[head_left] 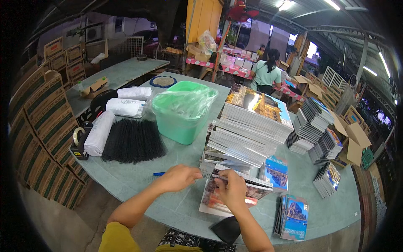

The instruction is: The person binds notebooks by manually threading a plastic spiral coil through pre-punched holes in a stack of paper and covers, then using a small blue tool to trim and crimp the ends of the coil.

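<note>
My left hand (181, 178) has its fingers pinched at one end of a thin dark binding coil (206, 176). The coil runs right, to the corner of a notebook (252, 181) lying on others in front of me. My right hand (231, 189) grips that notebook's bound edge, its thumb and fingers bent around the corner. Below it lies another notebook with an orange-and-white picture cover (210, 201). A tall stack of wire-edged notebooks (247, 130) rises just behind. Left of my hands lie a blue pen (158, 174) and a wide bundle of black coils (133, 142).
A green bin (178, 126) with clear plastic stands behind the coils, beside white rolls (99, 133) and a tape dispenser (78, 145). Blue-covered notebooks (295, 218) and more stacks (308, 126) are at right. Cartons (46, 117) line the left; a person (267, 73) works farther back.
</note>
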`<state>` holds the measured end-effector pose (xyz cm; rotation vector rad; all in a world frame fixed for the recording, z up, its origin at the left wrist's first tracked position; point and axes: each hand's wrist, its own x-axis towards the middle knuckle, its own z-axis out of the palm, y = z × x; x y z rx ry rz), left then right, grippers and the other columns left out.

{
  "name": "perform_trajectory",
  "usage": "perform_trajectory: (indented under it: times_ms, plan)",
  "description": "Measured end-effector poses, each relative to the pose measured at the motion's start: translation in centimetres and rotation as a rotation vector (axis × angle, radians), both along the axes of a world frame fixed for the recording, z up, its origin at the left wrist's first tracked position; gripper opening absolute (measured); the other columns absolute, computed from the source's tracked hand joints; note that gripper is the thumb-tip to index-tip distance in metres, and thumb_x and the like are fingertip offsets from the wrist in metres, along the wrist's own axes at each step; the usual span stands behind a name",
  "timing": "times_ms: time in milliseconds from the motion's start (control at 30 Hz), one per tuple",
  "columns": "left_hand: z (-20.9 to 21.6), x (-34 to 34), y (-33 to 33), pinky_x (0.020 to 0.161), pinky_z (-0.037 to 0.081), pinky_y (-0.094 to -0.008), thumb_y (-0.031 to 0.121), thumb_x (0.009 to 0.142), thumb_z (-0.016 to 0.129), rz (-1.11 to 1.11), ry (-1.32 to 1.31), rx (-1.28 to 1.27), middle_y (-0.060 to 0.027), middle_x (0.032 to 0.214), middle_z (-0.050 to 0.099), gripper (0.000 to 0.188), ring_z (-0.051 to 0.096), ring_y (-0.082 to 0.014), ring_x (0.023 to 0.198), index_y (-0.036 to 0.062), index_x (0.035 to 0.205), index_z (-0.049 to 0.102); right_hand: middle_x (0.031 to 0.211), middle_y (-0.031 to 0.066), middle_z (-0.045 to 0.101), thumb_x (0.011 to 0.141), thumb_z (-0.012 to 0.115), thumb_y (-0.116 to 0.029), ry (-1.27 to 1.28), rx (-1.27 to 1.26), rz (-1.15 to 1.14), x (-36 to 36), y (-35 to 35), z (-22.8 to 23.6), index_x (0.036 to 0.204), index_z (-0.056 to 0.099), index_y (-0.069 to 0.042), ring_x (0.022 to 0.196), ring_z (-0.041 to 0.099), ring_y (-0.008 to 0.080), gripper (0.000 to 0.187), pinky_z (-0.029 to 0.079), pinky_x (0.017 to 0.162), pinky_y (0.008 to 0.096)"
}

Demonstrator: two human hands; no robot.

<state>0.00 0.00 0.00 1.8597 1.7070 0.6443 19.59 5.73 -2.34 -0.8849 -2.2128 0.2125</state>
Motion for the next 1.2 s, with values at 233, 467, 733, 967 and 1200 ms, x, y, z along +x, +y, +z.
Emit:
perform_trajectory:
  times_ms: [233,467,733,967,1200]
  plan:
    - [-0.7,0.1,0.6,0.078,0.045,-0.0398,0.022,0.084,0.06,-0.018,0.087,0.32,-0.0152,0.092,0.061,0.025,0.057,-0.0329,0.092,0.0054,0.102,0.061,0.077,0.0068,0.061,0.075,0.068,-0.017,0.062,0.054,0.066,-0.2,0.5,-0.3,0.092,0.059,-0.008,0.072,0.058,0.0269,0.021,0.041,0.064,0.0395]
    - [0.2,2.2,0.4,0.075,0.046,-0.0399,0.011,0.078,0.067,-0.006,0.025,0.628,-0.0134,0.093,0.054,0.027,0.055,-0.033,0.09,0.0071,0.103,0.058,0.079,0.0099,0.063,0.072,0.071,-0.016,-0.01,0.108,0.061,1.0,1.1,-0.1,0.096,0.062,-0.009,0.072,0.06,0.0297,0.026,0.046,0.064,0.0395]
    - [-3.0,2.7,1.1,0.073,0.047,-0.0417,0.011,0.078,0.065,0.025,0.049,0.666,-0.0124,0.092,0.055,0.025,0.056,-0.0348,0.089,0.0067,0.101,0.055,0.079,0.0066,0.062,0.072,0.069,-0.017,0.014,0.116,0.078,0.7,1.1,0.2,0.091,0.062,-0.008,0.072,0.059,0.0259,0.022,0.044,0.062,0.0381]
    - [-2.5,1.9,1.5,0.07,0.048,-0.0432,0.015,0.081,0.063,0.022,-0.01,0.332,-0.0133,0.1,0.053,0.03,0.057,-0.0373,0.089,0.0075,0.108,0.052,0.077,0.0062,0.063,0.072,0.069,-0.018,0.001,0.083,0.061,1.0,1.6,-0.3,0.092,0.063,-0.009,0.071,0.059,0.026,0.022,0.044,0.063,0.0379]
    - [-3.4,2.5,1.5,0.069,0.048,-0.0413,0.022,0.084,0.061,0.041,0.006,0.561,-0.0123,0.091,0.062,0.024,0.06,-0.0353,0.082,0.0063,0.102,0.057,0.078,0.0081,0.063,0.073,0.068,-0.016,-0.013,0.095,0.088,0.6,1.2,0.2,0.094,0.063,-0.008,0.074,0.06,0.0273,0.023,0.045,0.064,0.0382]
